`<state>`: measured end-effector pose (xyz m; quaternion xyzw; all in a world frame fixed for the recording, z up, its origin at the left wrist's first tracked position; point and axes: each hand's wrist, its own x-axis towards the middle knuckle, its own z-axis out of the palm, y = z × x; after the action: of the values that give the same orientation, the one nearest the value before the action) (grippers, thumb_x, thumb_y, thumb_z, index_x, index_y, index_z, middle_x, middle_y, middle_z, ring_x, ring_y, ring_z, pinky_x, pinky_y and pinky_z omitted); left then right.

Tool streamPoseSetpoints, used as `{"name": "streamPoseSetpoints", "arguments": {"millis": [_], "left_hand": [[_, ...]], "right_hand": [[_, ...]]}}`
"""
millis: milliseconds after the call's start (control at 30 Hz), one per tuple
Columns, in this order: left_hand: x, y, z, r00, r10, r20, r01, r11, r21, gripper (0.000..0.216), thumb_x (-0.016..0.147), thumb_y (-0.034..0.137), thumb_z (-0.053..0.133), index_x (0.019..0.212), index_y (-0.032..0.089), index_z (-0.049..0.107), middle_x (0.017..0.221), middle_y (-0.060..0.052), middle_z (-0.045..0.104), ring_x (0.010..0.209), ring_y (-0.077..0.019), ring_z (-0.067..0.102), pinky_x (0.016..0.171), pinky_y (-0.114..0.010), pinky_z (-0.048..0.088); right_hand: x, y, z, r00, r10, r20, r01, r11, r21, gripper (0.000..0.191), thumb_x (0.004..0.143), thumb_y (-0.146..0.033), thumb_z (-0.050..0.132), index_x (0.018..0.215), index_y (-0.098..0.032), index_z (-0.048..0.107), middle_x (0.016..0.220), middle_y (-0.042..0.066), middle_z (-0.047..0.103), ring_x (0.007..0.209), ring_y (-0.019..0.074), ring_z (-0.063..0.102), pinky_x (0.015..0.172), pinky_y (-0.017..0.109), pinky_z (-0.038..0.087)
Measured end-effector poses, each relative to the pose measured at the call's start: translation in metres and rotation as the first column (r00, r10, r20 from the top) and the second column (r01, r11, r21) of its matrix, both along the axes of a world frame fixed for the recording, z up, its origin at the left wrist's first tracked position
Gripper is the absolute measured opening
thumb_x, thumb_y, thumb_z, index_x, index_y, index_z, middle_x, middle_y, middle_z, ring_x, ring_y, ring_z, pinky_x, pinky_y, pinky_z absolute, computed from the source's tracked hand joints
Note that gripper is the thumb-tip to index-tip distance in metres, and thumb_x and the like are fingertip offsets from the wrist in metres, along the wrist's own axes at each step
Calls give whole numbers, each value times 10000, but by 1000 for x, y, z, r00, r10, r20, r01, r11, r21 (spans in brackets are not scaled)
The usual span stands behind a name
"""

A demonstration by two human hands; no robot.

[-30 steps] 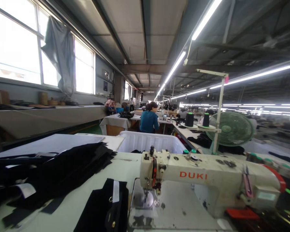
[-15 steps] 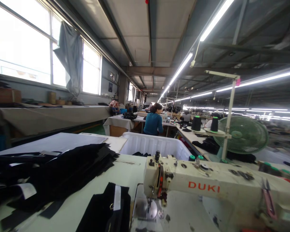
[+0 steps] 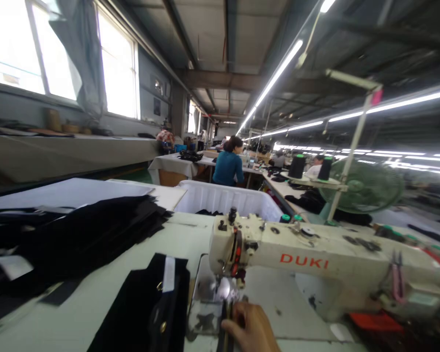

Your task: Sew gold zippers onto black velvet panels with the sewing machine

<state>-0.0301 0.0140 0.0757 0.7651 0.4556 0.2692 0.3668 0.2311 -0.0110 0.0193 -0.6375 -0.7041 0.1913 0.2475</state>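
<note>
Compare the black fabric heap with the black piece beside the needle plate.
The heap of black fabric pieces is many fanned layers; the black fabric piece with a white label is one separate item. The heap spreads wider; the piece is narrow. Both are black, on the pale table.

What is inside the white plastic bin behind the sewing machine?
Some black cloth shows low inside the white plastic bin. The pale table edge and cream sewing machine hide the bottom.

Black cloth (image 3: 77, 234) is lying stacked at left; a white bin (image 3: 227, 198) is standing mid-frame; a green fan (image 3: 366, 188) is sitting at right.
</note>
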Motion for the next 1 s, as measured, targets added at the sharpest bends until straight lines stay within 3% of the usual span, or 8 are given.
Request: {"name": "streamPoseSetpoints", "arguments": {"millis": [100,200,333,400,567,633,767,1000], "left_hand": [[-30,37,-5,982,58,-179,-29,987,160,355,987,398,544,1280,199,567,1331,-107,566,1213,-289,542,1046,-544,404],[-47,67,-17,938,-19,-346,108,964,241,327,947,454,570,1210,266,617,1411,-63,530,1316,-284,459,1140,-502,274],[-50,83,-31,878,-12,-478,170,943,288,429,989,526,432,809,210,658,929,-60,676,947,-252,638,950,-402,444],[-48,89,-37,866,60,-496,120,939,323,498,1012,527,346,776,190,626,764,-62,626,813,-261,624,858,-416,464],[-35,121,-44,888,-11,-460,166,940,298,501,862,515,599,1245,195,559,1289,-124,578,1216,-305,508,1007,-413,393],[-30,132,-46,891,-75,-448,204,947,246,502,796,497,668,1187,189,596,1197,-107,620,1126,-288,561,949,-399,433],[-16,127,-49,899,-183,-398,263,952,156,278,832,459,634,846,182,645,809,-17,636,768,-204,610,743,-317,481],[38,76,-57,946,-169,-277,228,954,197,304,899,439,607,1069,192,656,1091,-58,685,1018,-269,639,939,-401,498]], "right_hand": [[-5,8,-21,998,-59,26,59,998,-29,144,819,-219,705,894,-187,587,761,5,635,737,219,648,691,329,496],[-7,6,-37,997,-49,58,40,988,151,359,835,-255,695,1142,-206,516,1021,77,642,882,259,665,743,362,535],[-3,3,-40,965,139,224,-227,868,441,194,913,-153,581,1089,-235,579,1044,81,633,937,260,640,779,381,558],[1,3,-33,932,254,260,-342,856,388,154,941,-114,531,986,-232,618,972,51,642,901,228,625,771,349,553],[11,-4,-13,897,363,253,-421,875,239,262,958,-170,554,1208,-225,610,1146,66,633,1056,225,583,928,374,531],[13,-10,-11,894,350,279,-417,878,234,340,960,-189,552,1298,-229,571,1248,75,604,1156,243,545,1006,411,497],[12,-21,-16,904,333,267,-398,884,245,382,979,-232,532,1360,-204,530,1350,89,552,1265,239,490,1099,400,440],[-4,-23,-11,905,367,217,-413,881,230,375,946,-144,535,1320,-172,548,1309,101,570,1240,246,513,1097,411,456]]}}
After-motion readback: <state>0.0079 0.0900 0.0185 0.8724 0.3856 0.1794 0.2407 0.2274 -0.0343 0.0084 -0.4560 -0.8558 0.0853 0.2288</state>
